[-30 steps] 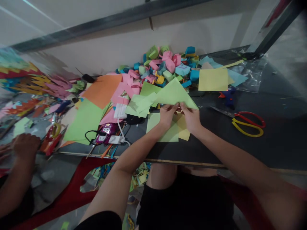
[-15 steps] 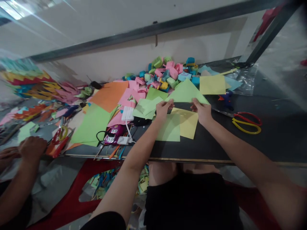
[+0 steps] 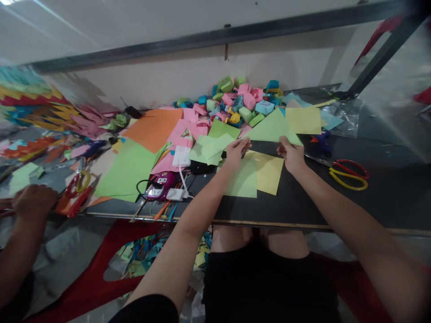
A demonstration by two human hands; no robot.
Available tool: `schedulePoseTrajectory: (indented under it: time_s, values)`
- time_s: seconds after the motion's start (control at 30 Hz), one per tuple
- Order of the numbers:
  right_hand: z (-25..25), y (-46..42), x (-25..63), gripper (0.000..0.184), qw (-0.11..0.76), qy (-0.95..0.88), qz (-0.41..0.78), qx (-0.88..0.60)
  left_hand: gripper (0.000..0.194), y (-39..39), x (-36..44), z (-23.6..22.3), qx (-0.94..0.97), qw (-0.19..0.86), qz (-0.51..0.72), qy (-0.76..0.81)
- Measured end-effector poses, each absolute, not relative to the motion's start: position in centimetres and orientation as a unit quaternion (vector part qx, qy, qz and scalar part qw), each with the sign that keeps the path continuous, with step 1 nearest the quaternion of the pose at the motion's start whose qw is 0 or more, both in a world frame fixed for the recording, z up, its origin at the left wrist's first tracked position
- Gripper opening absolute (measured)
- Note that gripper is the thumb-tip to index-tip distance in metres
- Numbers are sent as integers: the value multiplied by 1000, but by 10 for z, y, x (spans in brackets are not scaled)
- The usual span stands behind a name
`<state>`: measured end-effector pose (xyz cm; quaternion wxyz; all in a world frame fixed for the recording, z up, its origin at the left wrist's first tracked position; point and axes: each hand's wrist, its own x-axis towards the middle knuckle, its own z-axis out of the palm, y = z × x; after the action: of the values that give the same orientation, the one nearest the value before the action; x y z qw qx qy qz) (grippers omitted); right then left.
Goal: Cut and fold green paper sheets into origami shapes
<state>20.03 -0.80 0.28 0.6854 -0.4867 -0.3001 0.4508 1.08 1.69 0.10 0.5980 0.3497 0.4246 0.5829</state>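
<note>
My view: left hand (image 3: 239, 150) and right hand (image 3: 291, 154) pinch green paper triangle (image 3: 274, 128) at its near edge | triangle spans between them, beyond yellow sheet (image 3: 270, 175) | colored-paper pile (image 3: 239, 104) crowds behind; scissors (image 3: 350, 172) lie right.

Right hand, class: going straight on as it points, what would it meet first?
The green triangle at the fingertips of the right hand; beyond it, probably the paper heap, though depth is unclear.
</note>
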Motion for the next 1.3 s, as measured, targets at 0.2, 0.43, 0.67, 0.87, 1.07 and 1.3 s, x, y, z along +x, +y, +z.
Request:
schedulePoseTrajectory:
  time_s: [0.2,0.43,0.67,0.87,1.07,1.3]
  values:
    - [2,-5,204,41,683,-294,464,-481,13,22,7,-4,312,602,600,425]
    - [0,-5,201,36,682,-312,443,-492,27,24,-3,0,396,557,607,407]
    - [-2,-6,200,39,688,-319,429,-492,28,18,-21,18,503,485,585,412]
    - [-5,-13,199,37,658,-390,393,-510,36,14,-21,25,519,513,578,364]
    - [-9,-14,196,36,594,-489,366,-524,48,24,-21,14,511,557,546,361]
    - [-15,-12,198,50,570,-538,326,-528,40,18,-18,10,543,457,564,422]
